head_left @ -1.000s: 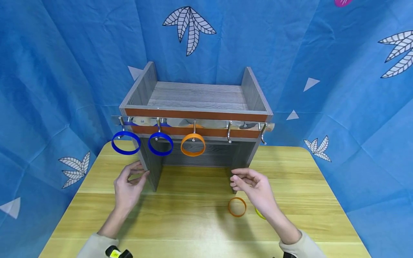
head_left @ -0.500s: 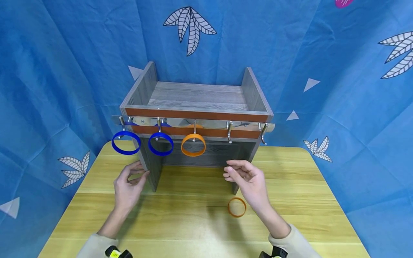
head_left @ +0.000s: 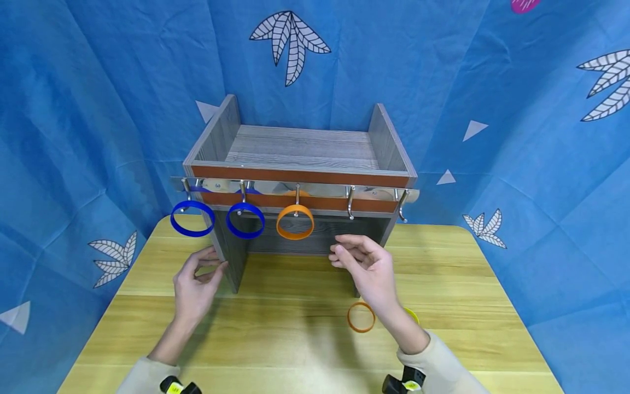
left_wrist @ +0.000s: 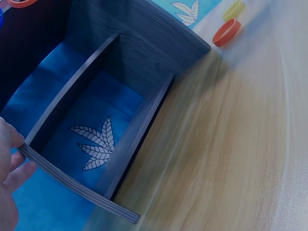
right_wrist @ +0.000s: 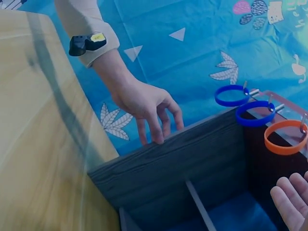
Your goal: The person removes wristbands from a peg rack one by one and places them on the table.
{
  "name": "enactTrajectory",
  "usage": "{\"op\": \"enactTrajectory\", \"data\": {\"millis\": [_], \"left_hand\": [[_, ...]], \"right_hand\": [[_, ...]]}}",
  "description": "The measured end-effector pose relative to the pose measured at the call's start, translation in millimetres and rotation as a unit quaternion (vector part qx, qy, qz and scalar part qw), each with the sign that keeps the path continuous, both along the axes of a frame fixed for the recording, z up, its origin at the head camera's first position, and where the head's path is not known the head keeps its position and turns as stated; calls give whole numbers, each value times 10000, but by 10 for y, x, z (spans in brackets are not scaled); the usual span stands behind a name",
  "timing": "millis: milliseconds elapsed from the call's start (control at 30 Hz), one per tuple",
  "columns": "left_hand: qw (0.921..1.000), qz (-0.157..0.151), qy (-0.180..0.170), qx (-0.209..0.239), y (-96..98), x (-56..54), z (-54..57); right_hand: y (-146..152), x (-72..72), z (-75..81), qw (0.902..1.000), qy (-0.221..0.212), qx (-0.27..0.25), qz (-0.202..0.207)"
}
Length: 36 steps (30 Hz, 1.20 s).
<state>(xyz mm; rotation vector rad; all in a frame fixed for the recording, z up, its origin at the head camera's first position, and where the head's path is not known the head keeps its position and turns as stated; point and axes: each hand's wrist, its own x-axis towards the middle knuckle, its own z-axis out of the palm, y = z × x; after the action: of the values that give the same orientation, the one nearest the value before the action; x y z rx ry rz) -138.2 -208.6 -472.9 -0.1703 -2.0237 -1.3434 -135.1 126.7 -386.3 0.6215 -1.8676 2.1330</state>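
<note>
My left hand [head_left: 194, 284] grips the front edge of the left side panel [head_left: 230, 273] of a grey wooden shelf unit, thumb at the edge and fingers along the outer side. My right hand [head_left: 366, 268] is in the air before the shelf's right part, fingers loosely bent, holding nothing. On the hook rail [head_left: 315, 187] hang two blue rings, the outer blue ring [head_left: 192, 233] and the inner blue ring [head_left: 245, 235], and beside them an orange ring [head_left: 295, 236]. Two hooks at the right, including the end hook [head_left: 401, 207], carry nothing.
On the wooden table [head_left: 275, 339] lie an orange ring [head_left: 361, 330] and a yellow ring [head_left: 412, 314], the latter partly hidden by the right forearm. A blue patterned cloth [head_left: 433, 82] hangs behind and at both sides.
My right hand has moved left and up toward the shelf's lower opening. The yellow ring shows again beyond the forearm. My left hand stays on the panel.
</note>
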Motion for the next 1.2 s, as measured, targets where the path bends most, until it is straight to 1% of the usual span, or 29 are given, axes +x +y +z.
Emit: {"op": "enactTrajectory", "data": {"millis": [267,600,867,1067,1200], "left_hand": [[10000,-32,6,31,-4,-6,-4],[9999,-131,51,62,-17,3,-4],[9999,-121,-22,107,-16,3,-4],[9999,-100,3,61,-12,-2,-7],[9999,-58,-92,102,-6,3,-2]], "right_hand": [[-121,-70,51,9999,166,-2,41],[-245,-149,117,9996,138,-196,114],[-329,-196,113,9995,187,-204,142],[-375,-236,97,9992,270,-191,213],[-398,-242,105,9990,250,-209,291]]}}
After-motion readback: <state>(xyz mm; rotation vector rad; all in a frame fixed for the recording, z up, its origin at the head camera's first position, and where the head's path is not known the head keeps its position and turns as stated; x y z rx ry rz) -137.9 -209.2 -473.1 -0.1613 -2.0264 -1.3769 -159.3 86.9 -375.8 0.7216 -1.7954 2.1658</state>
